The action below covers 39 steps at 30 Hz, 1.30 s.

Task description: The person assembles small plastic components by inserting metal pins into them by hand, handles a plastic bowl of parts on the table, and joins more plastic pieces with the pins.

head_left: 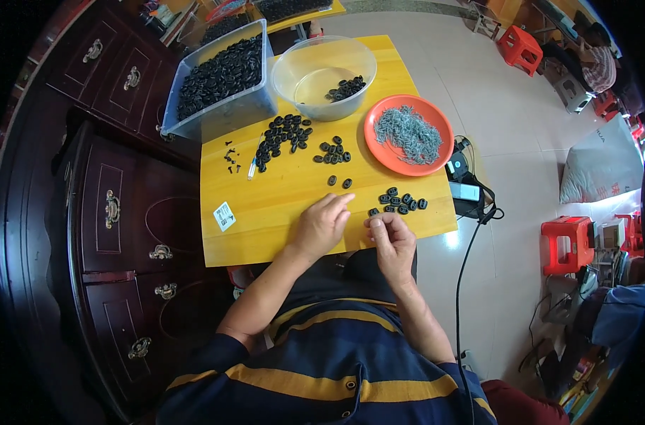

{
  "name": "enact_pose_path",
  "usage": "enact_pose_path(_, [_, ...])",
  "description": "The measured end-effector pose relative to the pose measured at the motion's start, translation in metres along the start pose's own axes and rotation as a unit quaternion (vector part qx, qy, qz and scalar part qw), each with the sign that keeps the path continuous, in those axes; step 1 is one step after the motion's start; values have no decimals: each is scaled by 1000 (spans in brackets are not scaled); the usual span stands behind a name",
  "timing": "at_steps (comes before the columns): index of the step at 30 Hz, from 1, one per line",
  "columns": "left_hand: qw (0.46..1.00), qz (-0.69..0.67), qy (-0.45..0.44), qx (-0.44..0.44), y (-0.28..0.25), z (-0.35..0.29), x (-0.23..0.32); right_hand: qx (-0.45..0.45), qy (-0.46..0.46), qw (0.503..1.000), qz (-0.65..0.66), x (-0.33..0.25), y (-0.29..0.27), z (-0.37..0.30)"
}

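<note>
- Left hand (322,221): in front and left of the plate (405,166), fingers loosely extended.
- Right hand (393,242): in front of the plate, fingers curled; cannot tell whether gripping anything.
- Black pieces (406,198): groups left and in front of the plate.
</note>
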<state>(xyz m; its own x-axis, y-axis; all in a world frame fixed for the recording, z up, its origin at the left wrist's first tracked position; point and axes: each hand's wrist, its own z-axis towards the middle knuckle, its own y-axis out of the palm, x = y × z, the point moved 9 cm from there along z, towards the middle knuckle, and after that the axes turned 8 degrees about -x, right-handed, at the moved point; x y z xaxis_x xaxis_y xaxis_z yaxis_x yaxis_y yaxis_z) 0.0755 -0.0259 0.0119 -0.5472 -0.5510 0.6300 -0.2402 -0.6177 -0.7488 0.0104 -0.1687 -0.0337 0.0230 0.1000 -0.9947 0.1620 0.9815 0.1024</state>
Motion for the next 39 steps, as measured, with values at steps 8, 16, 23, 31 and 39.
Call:
enact_pose_path(8, [996,20,-73,51,-33,1,-32,-68,-95,969,-216,-27,36,2])
enact_pose_path(16, [983,156,-86,-34,-27,36,-56,-33,-136,951,-274,-31,28,15])
enact_pose_path(23, [986,140,-93,1,-42,23,-69,-19,-150,953,-261,-32,27,19])
enact_pose_path(31, [990,128,-58,-28,-30,50,-47,-52,-165,962,-211,-21,45,20])
enact_pose_path(39, [989,134,-63,-6,-29,47,-59,-47,-135,974,-177,-18,41,22])
